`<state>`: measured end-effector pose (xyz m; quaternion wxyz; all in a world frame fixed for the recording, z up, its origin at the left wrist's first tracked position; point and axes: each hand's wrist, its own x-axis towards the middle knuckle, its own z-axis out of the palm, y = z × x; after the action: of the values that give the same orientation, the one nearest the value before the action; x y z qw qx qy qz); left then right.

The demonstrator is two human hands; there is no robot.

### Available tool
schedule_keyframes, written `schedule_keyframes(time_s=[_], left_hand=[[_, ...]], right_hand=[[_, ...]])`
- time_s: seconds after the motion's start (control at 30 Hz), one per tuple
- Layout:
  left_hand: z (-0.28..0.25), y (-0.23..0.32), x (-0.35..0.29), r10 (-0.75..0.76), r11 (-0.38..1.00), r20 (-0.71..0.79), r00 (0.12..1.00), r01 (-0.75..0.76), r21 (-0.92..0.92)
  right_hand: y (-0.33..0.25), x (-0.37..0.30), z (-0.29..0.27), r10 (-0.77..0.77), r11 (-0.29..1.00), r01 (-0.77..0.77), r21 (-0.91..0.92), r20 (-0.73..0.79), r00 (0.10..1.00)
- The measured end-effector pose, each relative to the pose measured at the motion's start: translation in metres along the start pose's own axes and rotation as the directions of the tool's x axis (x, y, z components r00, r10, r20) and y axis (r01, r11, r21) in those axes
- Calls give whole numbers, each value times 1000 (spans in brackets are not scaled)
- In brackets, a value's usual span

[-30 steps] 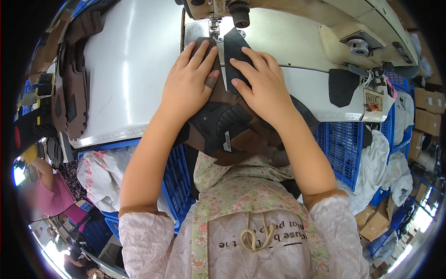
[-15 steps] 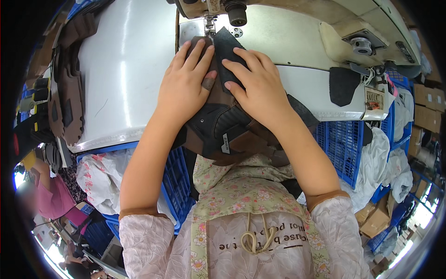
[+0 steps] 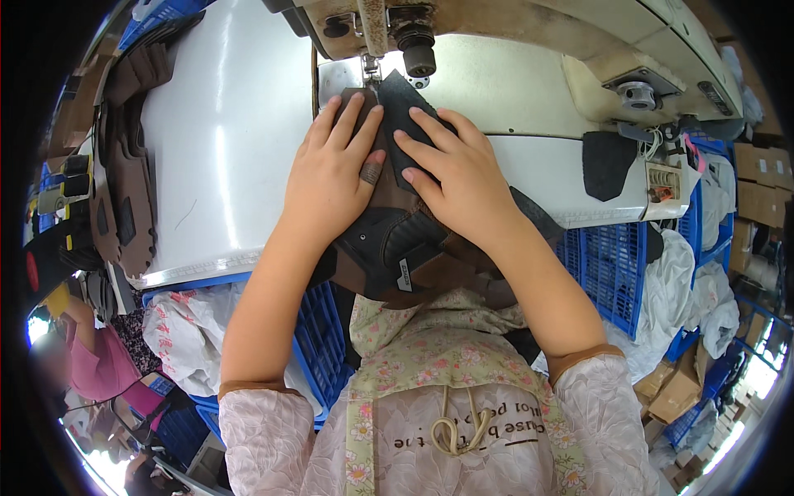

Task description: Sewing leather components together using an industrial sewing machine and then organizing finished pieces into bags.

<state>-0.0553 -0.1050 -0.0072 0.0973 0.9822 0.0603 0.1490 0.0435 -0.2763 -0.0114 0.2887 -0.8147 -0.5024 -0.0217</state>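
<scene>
So, head view: we've got the left hand (image 3: 331,178) laid flat on a brown-and-black leather piece (image 3: 385,236) and the right hand (image 3: 467,182) splayed over its pointed black part (image 3: 399,103), neither clenched. The piece sits just in front of the presser foot (image 3: 372,68), hanging past the table edge. Container-wise, we see a blue crate (image 3: 327,331) holding a white bag (image 3: 190,331), more white bags (image 3: 670,285) near another blue crate (image 3: 610,273), and a small tray (image 3: 663,182) with something orange inside.
</scene>
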Motion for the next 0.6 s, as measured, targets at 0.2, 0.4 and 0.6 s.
schedule_keyframes(time_s=[0.2, 0.4, 0.6], left_hand=[[0, -13, 9, 53, 998, -10, 999, -53, -28], [0, -18, 11, 79, 996, 2, 997, -78, -44], [2, -22, 14, 95, 994, -13, 995, -95, -43]], right_hand=[[1, 9, 2, -20, 1000, 20, -19, -14, 1000], [1, 12, 1, -24, 999, 24, -37, 4, 1000], [1, 15, 4, -30, 998, 29, -54, -8, 1000]])
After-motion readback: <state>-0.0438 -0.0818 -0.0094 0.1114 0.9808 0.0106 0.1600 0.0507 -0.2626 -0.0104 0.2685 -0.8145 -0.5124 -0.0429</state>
